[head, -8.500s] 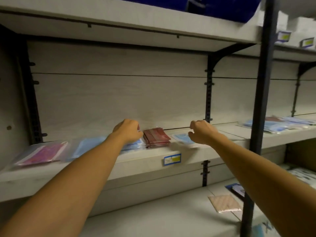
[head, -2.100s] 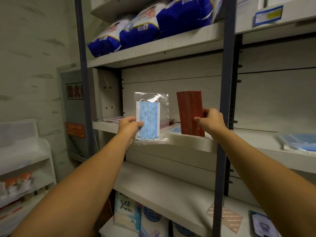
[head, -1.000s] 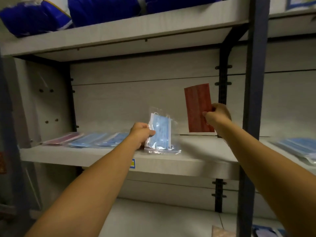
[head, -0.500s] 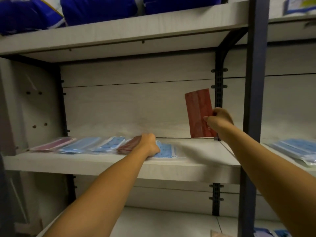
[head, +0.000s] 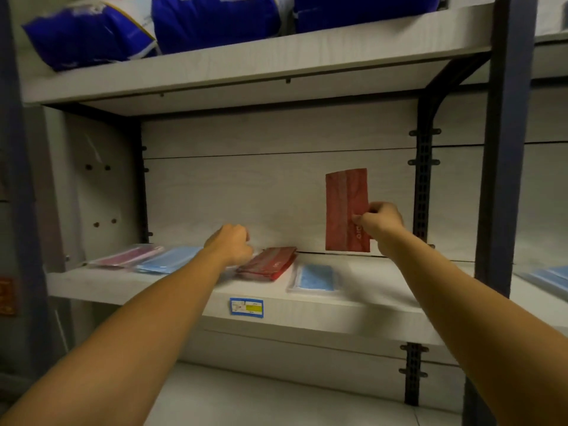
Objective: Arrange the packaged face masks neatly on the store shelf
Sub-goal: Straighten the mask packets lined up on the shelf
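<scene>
Head view, looking into a shelving bay. Nearest is the shelf (head: 338,315) front edge with a blue price label (head: 246,307) stuck on it. On the board, from the left: a pink mask pack (head: 129,256), a blue mask pack (head: 170,262), then a red stack (head: 270,266) of packs lying flat, and right of that a lone blue pack (head: 315,277) in clear wrap, sitting apart from the red ones. The left hand (head: 232,248) is curled up just at the left end of the red stack; can't really tell if it's gripping anything or just touching. Higher and further right, the right hand (head: 379,224) pinches a red mask pack (head: 346,210) by its right edge, held upright in front of the back panel. Up top, on the far upper shelf, sit big blue bags (head: 212,21).
</scene>
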`<state>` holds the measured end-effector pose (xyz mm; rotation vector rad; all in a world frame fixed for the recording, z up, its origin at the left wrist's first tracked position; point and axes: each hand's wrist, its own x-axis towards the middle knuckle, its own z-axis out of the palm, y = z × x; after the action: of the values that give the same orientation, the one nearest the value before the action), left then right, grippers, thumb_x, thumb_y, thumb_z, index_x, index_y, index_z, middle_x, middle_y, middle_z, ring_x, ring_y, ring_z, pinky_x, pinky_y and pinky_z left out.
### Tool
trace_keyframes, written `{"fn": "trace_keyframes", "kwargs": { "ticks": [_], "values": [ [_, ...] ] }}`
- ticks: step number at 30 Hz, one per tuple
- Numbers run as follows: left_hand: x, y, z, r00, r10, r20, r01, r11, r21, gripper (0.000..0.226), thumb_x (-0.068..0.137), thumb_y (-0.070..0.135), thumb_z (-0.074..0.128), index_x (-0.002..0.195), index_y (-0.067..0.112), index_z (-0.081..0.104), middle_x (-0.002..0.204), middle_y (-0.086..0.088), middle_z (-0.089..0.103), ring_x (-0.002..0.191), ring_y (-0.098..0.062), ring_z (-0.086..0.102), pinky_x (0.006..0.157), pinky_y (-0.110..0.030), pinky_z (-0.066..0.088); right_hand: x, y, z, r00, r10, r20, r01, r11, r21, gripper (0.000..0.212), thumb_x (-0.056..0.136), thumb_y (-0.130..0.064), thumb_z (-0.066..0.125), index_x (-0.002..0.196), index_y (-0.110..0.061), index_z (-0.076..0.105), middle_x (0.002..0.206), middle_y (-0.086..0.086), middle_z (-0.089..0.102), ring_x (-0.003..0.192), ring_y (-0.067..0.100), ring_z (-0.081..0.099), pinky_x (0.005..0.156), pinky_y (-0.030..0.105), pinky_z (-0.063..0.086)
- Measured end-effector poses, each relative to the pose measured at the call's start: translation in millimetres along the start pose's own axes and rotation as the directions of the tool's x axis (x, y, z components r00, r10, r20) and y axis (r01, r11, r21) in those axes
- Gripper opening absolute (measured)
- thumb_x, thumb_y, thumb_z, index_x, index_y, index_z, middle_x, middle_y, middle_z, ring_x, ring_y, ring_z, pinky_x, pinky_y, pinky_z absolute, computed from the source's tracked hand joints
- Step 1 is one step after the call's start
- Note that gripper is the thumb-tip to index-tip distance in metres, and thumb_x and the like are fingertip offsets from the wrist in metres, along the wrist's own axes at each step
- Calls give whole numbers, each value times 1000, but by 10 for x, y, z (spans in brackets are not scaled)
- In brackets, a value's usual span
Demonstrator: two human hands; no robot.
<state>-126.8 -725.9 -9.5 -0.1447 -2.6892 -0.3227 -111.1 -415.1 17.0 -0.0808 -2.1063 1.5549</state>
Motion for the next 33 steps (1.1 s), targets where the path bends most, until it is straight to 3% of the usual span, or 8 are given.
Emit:
{"fn": "trace_keyframes", "kwargs": {
  "ticks": [2, 10, 13, 15, 19, 24, 29, 33],
  "values": [
    [-53, -235, -57, 1000, 0, 24, -2, 997, 80, 24, 87, 24, 62, 107, 12, 70, 108, -12, 68, 96, -32, 64, 85, -40, 57, -1, -35, 219, 999, 45, 30, -47, 997, 61, 36, 87, -14, 76, 120, -9, 64, 113, 11, 68, 101, 27, 66, 93, 42, 56],
    [-157, -915, -141, 1000, 31, -1, -31, 985, 168, 28, 93, 25, 59, 121, 25, 64, 124, -3, 61, 104, -23, 62, 88, -33, 53, -36, -77, 1150, 979, 152, 137, -171, 975, 139, 17, 87, -7, 75, 93, -5, 60, 97, 17, 69, 92, 31, 70, 86, 47, 60],
    [-137, -1061, -167, 997, 53, -49, -43, 983, 176, 27, 95, 23, 56, 121, 26, 63, 121, -1, 62, 102, -21, 62, 89, -35, 54, -73, -61, 1463, 981, 159, 114, -167, 984, 58, 17, 83, -11, 78, 86, -4, 62, 91, 18, 70, 86, 33, 70, 81, 49, 61],
    [-116, -1127, -193, 996, 59, -60, -48, 983, 180, 28, 95, 22, 55, 121, 26, 64, 120, -1, 63, 101, -21, 62, 88, -36, 55, -127, -69, 1625, 985, 142, 101, -141, 990, -18, 18, 79, -12, 79, 86, -2, 66, 89, 17, 71, 82, 32, 70, 76, 43, 61],
    [-65, -1190, -202, 993, 98, -67, -84, 978, 189, 28, 95, 22, 54, 121, 24, 63, 119, -2, 64, 99, -21, 61, 86, -36, 54, -267, -87, 1788, 986, 99, 134, -53, 949, -310, 15, 84, -19, 73, 88, -6, 67, 85, 10, 67, 77, 26, 66, 61, 32, 55],
    [-43, -1185, -128, 987, 143, -79, -130, 980, 149, 28, 95, 21, 55, 122, 24, 63, 119, 0, 63, 100, -20, 61, 88, -37, 55, -294, 22, 1858, 981, 106, 159, -7, 851, -524, 21, 89, -30, 69, 85, -10, 65, 80, 8, 65, 73, 24, 65, 68, 33, 59],
    [-24, -1107, -75, 965, 185, -184, -177, 983, 56, 36, 94, 15, 52, 129, 21, 59, 123, 0, 63, 106, -21, 61, 89, -35, 54, -275, 110, 1792, 989, 85, 125, 3, 817, -577, 31, 87, -37, 73, 75, -12, 58, 80, 7, 64, 72, 23, 62, 69, 34, 56],
    [20, -1017, -34, 961, 195, -196, -196, 980, 13, 35, 92, 16, 51, 125, 21, 61, 121, 1, 64, 107, -22, 61, 87, -32, 52, -273, 122, 1673, 987, 7, 162, 90, 805, -586, 44, 88, -43, 73, 107, -5, 62, 100, 8, 64, 95, 27, 63, 81, 36, 54]
  ]
}}
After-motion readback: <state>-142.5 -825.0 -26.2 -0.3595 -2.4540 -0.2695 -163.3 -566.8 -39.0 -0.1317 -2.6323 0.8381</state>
